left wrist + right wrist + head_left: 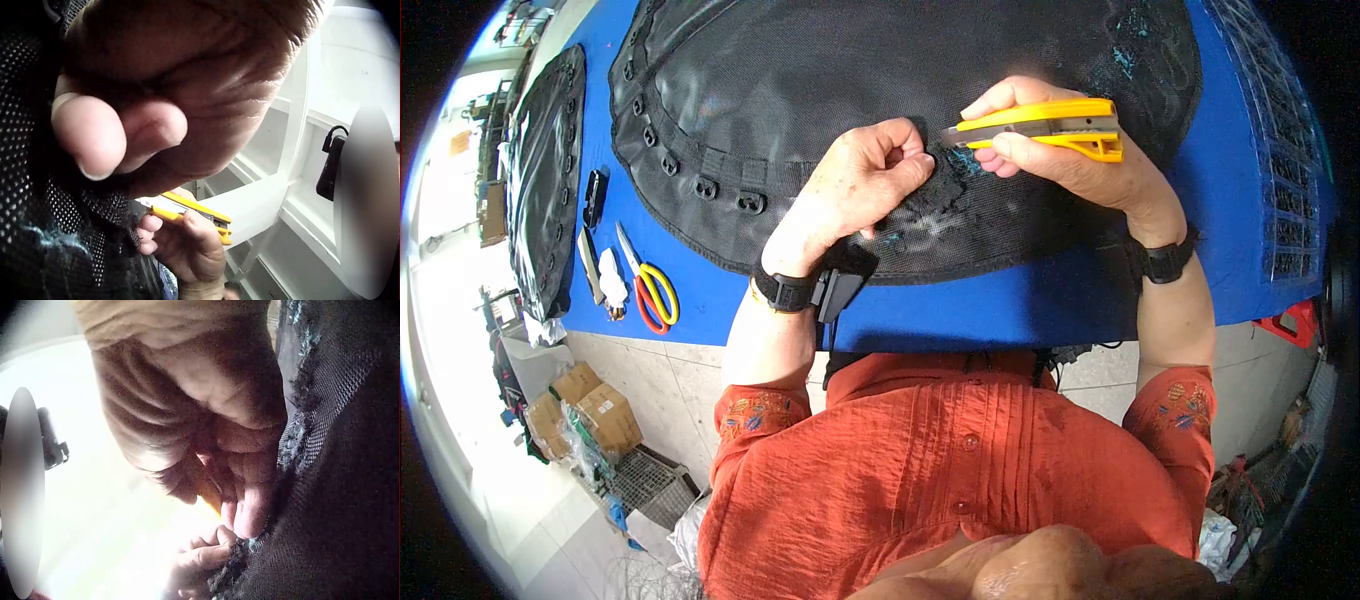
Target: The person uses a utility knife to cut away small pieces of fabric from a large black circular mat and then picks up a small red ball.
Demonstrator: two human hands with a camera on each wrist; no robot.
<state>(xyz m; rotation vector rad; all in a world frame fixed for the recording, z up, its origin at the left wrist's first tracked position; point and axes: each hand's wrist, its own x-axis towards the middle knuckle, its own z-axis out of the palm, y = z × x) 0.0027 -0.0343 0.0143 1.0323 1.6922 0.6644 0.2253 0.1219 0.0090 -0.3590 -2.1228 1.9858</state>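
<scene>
A black mesh sheet (800, 90) with small clips along its rim covers the blue table. My left hand (855, 175) pinches a ragged, fuzzy piece of the mesh between curled fingers and thumb. Yellow thread snips (1090, 108) lie in my right hand (1090, 170), gripped between thumb and fingers. Their grey blade tips point left, close to the left fingertips. Teal thread bits (965, 158) cling to the mesh below the blades. In the left wrist view the snips (187, 206) show past my left palm; in the right wrist view the hand mostly hides them.
On the table's (950, 322) left lie scissors (644, 272) with red and yellow handles, a crumpled white piece (611, 280) and a small black object (594, 198). Another black mesh piece (550, 180) lies farther left. Clear plastic packs (1290, 200) line the right edge. Cardboard boxes (608, 418) stand on the floor.
</scene>
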